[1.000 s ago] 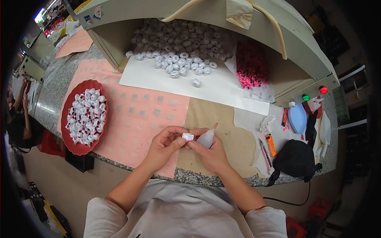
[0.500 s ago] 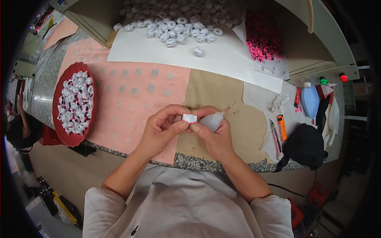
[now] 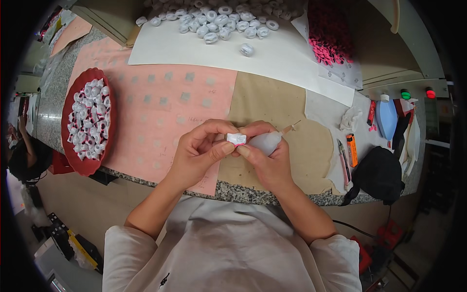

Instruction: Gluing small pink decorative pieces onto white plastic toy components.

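Between the fingertips of both hands is a small white plastic piece (image 3: 237, 138) with a pink lower edge. My left hand (image 3: 200, 153) pinches it from the left, thumb in front. My right hand (image 3: 272, 168) grips it from the other side with thumb and fingertips. A translucent squeeze bottle (image 3: 267, 142) with a thin needle-like tip also rests in my right hand, its tip pointing up and right. Below the hands lie a pink sheet (image 3: 146, 126) and a brown paper sheet (image 3: 272, 102).
At left, a red scalloped tray (image 3: 111, 117) holds several white-and-pink pieces. White pieces (image 3: 221, 20) are heaped at the back, beside a pile of pink parts (image 3: 332, 51). On the right lie an orange cutter (image 3: 351, 150), a pen-like tool (image 3: 344, 161), a blue dish (image 3: 386, 120) and a black pouch (image 3: 378, 175).
The view has shifted slightly, so the bench appears a little higher. Both hands keep their hold on the white piece, which looks slightly turned, and the bottle stays in my right hand.
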Available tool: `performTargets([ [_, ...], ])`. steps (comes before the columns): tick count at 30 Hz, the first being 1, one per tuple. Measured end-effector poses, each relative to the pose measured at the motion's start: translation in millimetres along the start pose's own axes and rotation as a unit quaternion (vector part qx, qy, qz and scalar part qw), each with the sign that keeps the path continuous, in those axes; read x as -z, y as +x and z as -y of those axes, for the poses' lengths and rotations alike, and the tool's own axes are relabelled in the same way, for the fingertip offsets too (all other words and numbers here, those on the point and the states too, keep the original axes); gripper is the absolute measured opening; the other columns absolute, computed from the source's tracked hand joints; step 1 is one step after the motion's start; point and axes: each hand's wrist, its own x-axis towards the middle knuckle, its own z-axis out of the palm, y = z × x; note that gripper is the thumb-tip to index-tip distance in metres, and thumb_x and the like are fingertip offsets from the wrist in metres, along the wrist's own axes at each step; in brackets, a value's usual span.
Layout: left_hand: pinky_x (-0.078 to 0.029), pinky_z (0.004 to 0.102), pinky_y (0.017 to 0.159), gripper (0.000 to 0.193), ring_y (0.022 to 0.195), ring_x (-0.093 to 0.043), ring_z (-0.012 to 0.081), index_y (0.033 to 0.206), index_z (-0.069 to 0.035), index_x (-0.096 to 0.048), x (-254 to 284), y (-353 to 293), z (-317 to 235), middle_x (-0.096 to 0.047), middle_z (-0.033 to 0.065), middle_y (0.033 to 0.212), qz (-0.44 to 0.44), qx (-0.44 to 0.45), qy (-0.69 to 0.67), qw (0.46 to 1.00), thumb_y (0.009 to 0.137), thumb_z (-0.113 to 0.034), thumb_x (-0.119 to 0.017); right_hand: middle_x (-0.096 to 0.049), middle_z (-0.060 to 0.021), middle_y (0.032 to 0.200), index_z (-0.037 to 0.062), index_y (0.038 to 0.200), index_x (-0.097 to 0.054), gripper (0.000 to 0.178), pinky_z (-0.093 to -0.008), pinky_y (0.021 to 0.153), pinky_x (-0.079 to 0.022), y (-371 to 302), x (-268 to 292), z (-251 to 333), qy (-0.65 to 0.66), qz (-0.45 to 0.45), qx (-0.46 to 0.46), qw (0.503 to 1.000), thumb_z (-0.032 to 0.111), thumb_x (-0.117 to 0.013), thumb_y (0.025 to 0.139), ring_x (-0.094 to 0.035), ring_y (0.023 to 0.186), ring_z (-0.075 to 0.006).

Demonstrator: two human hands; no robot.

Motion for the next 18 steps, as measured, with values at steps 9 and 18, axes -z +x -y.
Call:
performTargets([
  [9,-0.049,0.027,0.084,0.021,0.099,-0.057,0.0137,0.109,0.0,-0.055,-0.5,14.1,12.7,-0.058,0.0077,0.107,-0.042,-0.003,0.003,0.999,0.088,-0.001,-0.059,-0.057,-0.0036,0.099,0.0029,0.105,-0.054,0.022,-0.0258,0.079,-0.048,10.1,11.9,3.1,-0.022,-0.01,-0.046,0.999,0.0,-0.06,0.084,-0.057,0.091,-0.0104],
  [18,-0.048,0.0256,0.085,0.025,0.096,-0.058,0.011,0.11,-0.002,-0.056,14.1,-21.0,-37.9,-0.061,0.0056,0.104,-0.057,0.062,-0.038,0.996,0.086,-0.003,-0.062,-0.059,-0.0055,0.103,0.0001,0.105,-0.056,0.022,-0.0245,0.079,-0.046,-2.7,-50.2,3.7,-0.031,-0.042,-0.022,0.998,0.001,-0.061,0.084,-0.056,0.09,-0.01],
])
